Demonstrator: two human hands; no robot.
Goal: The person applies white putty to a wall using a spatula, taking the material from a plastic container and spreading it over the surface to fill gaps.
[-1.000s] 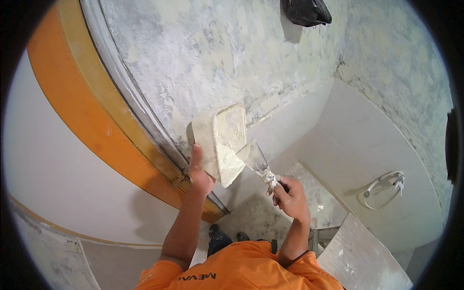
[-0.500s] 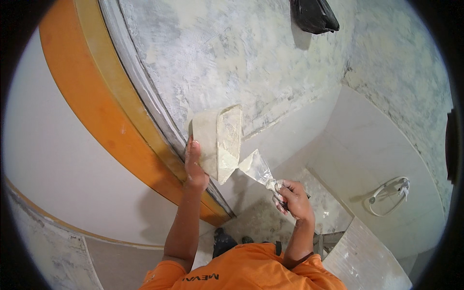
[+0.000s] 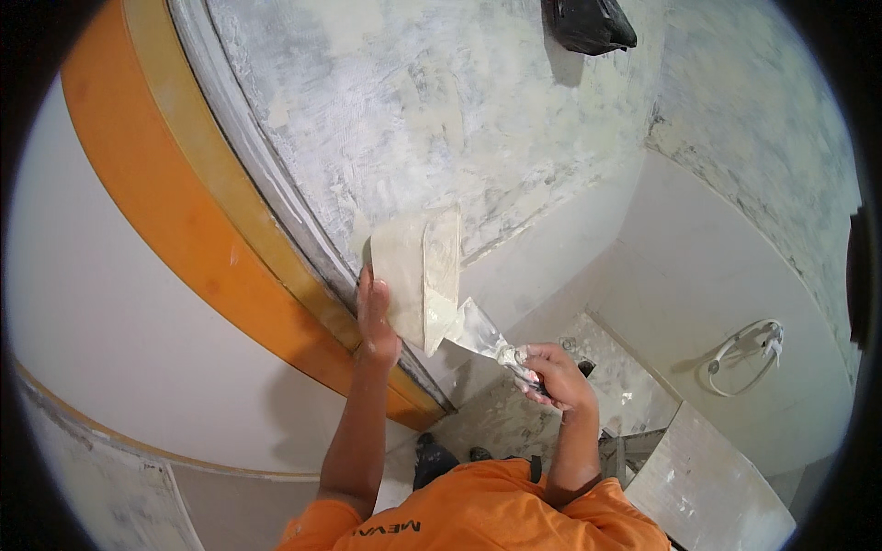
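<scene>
- Here, in the head view, our left hand grips the lower edge of a flat plaster hawk board, held up close to the rough grey wall beside the orange door frame.
- Our right hand is closed around the handle of a putty knife; its metal blade tip touches the lower corner of the board, where pale putty clings.
- We judge the board stiff and fairly light, though the wet filler on it is soft and likely to slide if it tips; a firm hold at its edge looks the safest grip.
- We judge the knife blade thin and springy, and its handle smeared, so possibly slippery; it is best taken at the handle, well back from the blade.
- Elsewhere in the same view, a black bag covers a fitting high on the wall, a white towel ring hangs on the tiled side wall, and a spattered grey slab leans at lower right.
- Our orange shirt fills the bottom edge.
</scene>
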